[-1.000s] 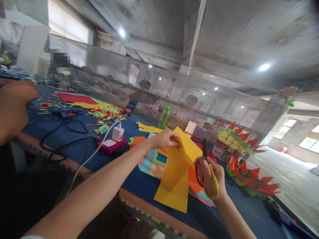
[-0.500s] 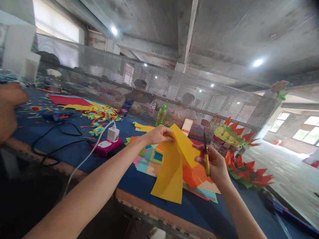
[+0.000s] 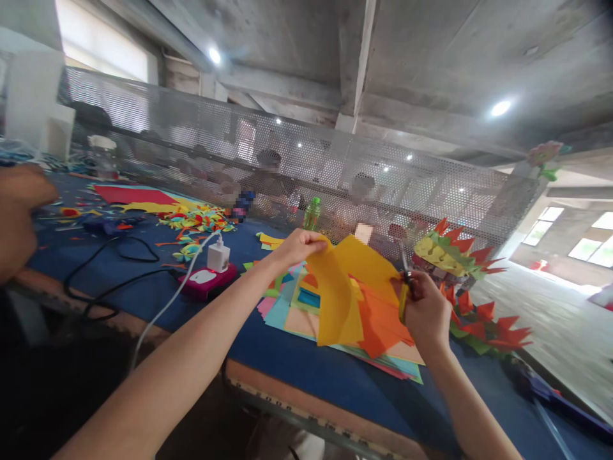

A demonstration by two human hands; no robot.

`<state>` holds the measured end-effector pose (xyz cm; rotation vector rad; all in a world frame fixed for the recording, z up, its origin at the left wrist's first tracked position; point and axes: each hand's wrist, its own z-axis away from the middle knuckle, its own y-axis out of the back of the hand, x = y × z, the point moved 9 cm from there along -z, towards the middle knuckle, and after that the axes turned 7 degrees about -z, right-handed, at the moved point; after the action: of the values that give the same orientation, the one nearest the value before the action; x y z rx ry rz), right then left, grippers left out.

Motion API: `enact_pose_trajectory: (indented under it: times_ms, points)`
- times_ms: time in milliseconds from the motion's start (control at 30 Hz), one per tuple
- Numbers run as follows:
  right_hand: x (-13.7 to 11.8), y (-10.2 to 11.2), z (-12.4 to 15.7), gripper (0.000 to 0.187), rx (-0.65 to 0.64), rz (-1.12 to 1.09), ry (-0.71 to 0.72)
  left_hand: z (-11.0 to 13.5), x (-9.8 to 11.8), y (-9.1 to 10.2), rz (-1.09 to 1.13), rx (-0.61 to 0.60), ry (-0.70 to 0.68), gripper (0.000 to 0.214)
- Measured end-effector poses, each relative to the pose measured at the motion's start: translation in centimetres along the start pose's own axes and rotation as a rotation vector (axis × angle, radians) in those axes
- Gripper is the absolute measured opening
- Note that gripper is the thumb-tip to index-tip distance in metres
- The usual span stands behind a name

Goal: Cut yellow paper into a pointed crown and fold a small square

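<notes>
My left hand point(image 3: 301, 248) pinches the top of a yellow paper sheet point(image 3: 330, 300), which hangs curved over a pile of coloured paper. A second yellow section point(image 3: 366, 262) spans across to my right hand point(image 3: 424, 310); I cannot tell whether the two are joined. Scissors point(image 3: 403, 300) with a yellow handle are in the grip of my right hand, blades pointing up. Its fingertips also touch the yellow section's right edge. Beneath lie orange sheets point(image 3: 380, 319) and light blue sheets point(image 3: 276, 312), with a small blue piece point(image 3: 309, 297) on top.
On the left are a magenta power socket point(image 3: 211, 281) with a white charger point(image 3: 219, 255), cables and paper scraps point(image 3: 201, 219). Orange-and-green paper flowers point(image 3: 488, 322) and a purple glue gun point(image 3: 550, 399) lie right. Behind stand a green bottle point(image 3: 312, 214) and mesh partition point(image 3: 201, 134). Another person's hand point(image 3: 23, 191) is far left.
The yellow paper has risen and spread wider between my hands. My right hand has moved slightly right and my left hand slightly up and left.
</notes>
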<state>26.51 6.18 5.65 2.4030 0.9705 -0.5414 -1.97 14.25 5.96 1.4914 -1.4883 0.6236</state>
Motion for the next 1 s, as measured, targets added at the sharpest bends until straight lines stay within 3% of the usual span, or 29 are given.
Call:
enact_pose_trajectory:
  times_ms: [67, 167, 467, 667, 767, 867, 933, 1000]
  points:
    - [0.5, 1.5, -0.2, 0.031, 0.134, -0.109, -0.046, -0.1, -0.2, 0.9, -0.052, 0.055, 0.012, 0.017]
    - [0.7, 2.4, -0.1, 0.037, 0.233, -0.244, -0.085, 0.1, -0.6, 1.5, -0.128, 0.086, 0.045, 0.021]
    - [-0.1, 2.1, 0.1, 0.033, 0.226, -0.537, -0.181, 0.5, -4.7, -1.5, -0.424, 0.017, 0.191, 0.012]
    - [0.0, 1.3, 0.1, 0.033, 0.179, -0.676, -0.225, 0.3, -6.2, -1.2, -0.483, 0.126, 0.186, 0.019]
    - [-0.1, 0.8, 0.2, 0.034, 0.145, -0.747, -0.236, -0.1, -6.6, -0.8, -0.465, 0.216, 0.148, 0.006]
    - [-0.1, 0.2, 0.2, 0.033, 0.104, -0.821, -0.284, -0.4, -6.0, -0.7, -0.422, 0.306, 0.087, 0.029]
    - [0.0, -0.6, 0.3, 0.032, 0.042, -0.877, -0.352, -0.3, -5.2, -1.3, -0.345, 0.286, 0.067, 0.040]
    - [0.2, -1.7, 0.5, 0.033, -0.058, -0.925, -0.440, 0.0, -4.3, -3.0, -0.170, 0.140, 0.086, 0.048]
